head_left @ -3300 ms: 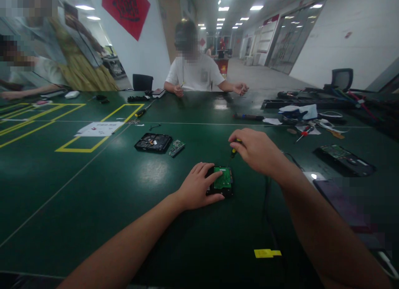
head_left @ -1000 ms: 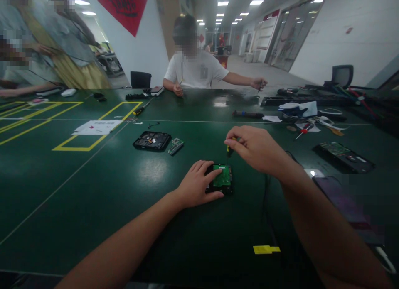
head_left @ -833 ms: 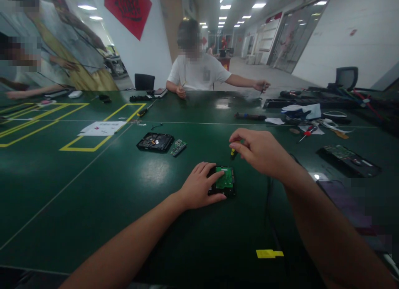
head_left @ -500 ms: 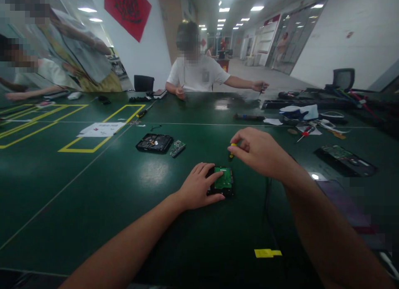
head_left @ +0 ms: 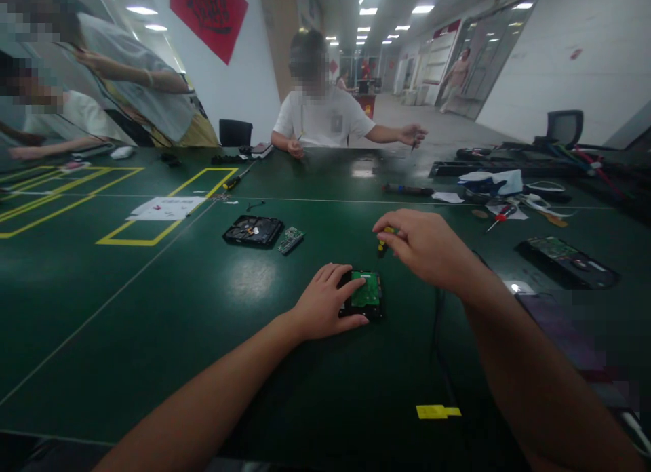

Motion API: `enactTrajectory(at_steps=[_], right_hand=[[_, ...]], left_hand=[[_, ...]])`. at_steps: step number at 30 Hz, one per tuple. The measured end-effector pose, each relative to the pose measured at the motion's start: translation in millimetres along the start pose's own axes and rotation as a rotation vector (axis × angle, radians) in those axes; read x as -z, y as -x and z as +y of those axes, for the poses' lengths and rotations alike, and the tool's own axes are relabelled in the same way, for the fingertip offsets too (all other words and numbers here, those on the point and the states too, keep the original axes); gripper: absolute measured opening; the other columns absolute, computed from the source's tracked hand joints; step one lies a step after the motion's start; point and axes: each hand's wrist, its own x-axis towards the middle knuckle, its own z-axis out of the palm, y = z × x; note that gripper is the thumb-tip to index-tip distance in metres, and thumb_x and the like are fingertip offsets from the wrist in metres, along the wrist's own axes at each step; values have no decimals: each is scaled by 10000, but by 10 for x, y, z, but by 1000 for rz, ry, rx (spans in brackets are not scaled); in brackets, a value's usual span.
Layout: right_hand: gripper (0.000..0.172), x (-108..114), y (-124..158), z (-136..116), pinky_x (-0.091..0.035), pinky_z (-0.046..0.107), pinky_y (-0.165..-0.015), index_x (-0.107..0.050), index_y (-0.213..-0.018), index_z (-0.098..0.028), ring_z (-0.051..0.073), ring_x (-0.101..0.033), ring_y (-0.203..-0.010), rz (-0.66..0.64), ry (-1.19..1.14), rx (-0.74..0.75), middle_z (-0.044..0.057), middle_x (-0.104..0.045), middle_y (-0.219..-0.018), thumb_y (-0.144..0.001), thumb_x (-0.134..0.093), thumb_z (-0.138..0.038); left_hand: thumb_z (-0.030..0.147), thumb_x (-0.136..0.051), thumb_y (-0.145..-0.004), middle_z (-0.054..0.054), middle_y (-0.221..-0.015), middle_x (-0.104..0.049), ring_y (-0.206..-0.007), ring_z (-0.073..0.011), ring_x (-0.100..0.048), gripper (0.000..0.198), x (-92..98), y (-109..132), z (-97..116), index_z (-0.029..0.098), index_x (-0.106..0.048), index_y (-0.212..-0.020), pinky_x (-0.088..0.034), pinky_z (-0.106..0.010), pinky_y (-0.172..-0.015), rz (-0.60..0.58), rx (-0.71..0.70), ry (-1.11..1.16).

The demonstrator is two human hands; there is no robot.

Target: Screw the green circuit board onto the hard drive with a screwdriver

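A hard drive (head_left: 377, 306) with a green circuit board facing up lies on the green table. My left hand (head_left: 329, 304) spans its left part, thumb along the near edge, one finger on the board and the others at the far edge, gripping it against the table. Above and beyond the drive's right far corner, my right hand (head_left: 422, 245) is closed around a small screwdriver (head_left: 382, 244) with a yellow and black handle. The screwdriver's tip cannot be made out. Left of the hands sit an opened hard drive (head_left: 253, 231) and a loose circuit board (head_left: 291, 240).
Another drive (head_left: 567, 260) lies to the right, near a red screwdriver (head_left: 501, 217). A yellow screwdriver (head_left: 232, 183) and paper (head_left: 165, 208) lie at the left. A dark cable (head_left: 438, 336) runs beneath my right arm. Across the table (head_left: 167, 309) sits a person (head_left: 325, 116).
My right hand stays closed on the screwdriver, whose handle has shifted and tilted slightly. The view has moved a little. The person opposite has drawn their outstretched hand slightly inward.
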Motion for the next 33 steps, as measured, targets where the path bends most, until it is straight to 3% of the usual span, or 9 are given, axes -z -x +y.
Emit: enactTrajectory(at_steps=[3,7,13,17,23,29,33], right_hand=[[250,-5,5,-14,-479,351,-857,-728,-1142,-151,243,-699,-973,-1,9,-23,111,-779,-1112,-973,-544,-163],[216,-39,-1,-29,-488,379,-887,-731,-1079,-137,267,-682,-976,17,66,-61,141,-758,-1084,-956,-557,-172],[178,-45,-17,-4,-476,377,-867,-726,-1020,-183,254,-663,-937,-26,69,-25,106,-735,-1006,-1014,-554,-232],[171,-24,-11,-7,-467,372,-899,-716,-1069,-171,252,-676,-990,-41,59,-23,110,-748,-1087,-998,-560,-167],[177,-11,2,-35,-463,385,-810,-696,-1047,-154,272,-665,-911,-29,114,-104,127,-744,-1049,-990,-654,-316],[139,13,13,-26,-464,360,-861,-729,-1063,-163,245,-675,-953,-34,39,-16,105,-759,-1067,-984,-624,-207],[196,-17,-6,-14,-467,357,-890,-762,-1014,-184,242,-676,-973,-6,6,22,96,-769,-1032,-1023,-583,-261]], left_hand=[[731,-645,-930,-174,-1562,-453,-1438,-405,-441,785,6,1,2,243,-539,-1536,-349,-622,-1230,-3,3,-2],[729,-648,-927,-174,-1566,-453,-1444,-411,-435,784,15,-1,7,240,-545,-1532,-347,-624,-1230,-6,8,-5],[726,-654,-924,-166,-1564,-454,-1442,-405,-435,782,23,-5,20,253,-536,-1535,-356,-622,-1225,-6,7,-4],[732,-645,-927,-173,-1557,-459,-1438,-405,-440,777,10,-2,11,243,-550,-1522,-356,-619,-1226,-1,6,-3],[730,-647,-927,-161,-1571,-451,-1443,-407,-432,784,2,4,0,263,-522,-1545,-358,-627,-1219,-10,9,-2],[727,-661,-919,-167,-1581,-442,-1439,-411,-434,790,10,3,2,260,-527,-1542,-352,-629,-1221,-12,8,11],[711,-674,-917,-160,-1572,-454,-1435,-410,-436,781,18,-4,8,270,-520,-1543,-353,-635,-1217,-4,5,21]])
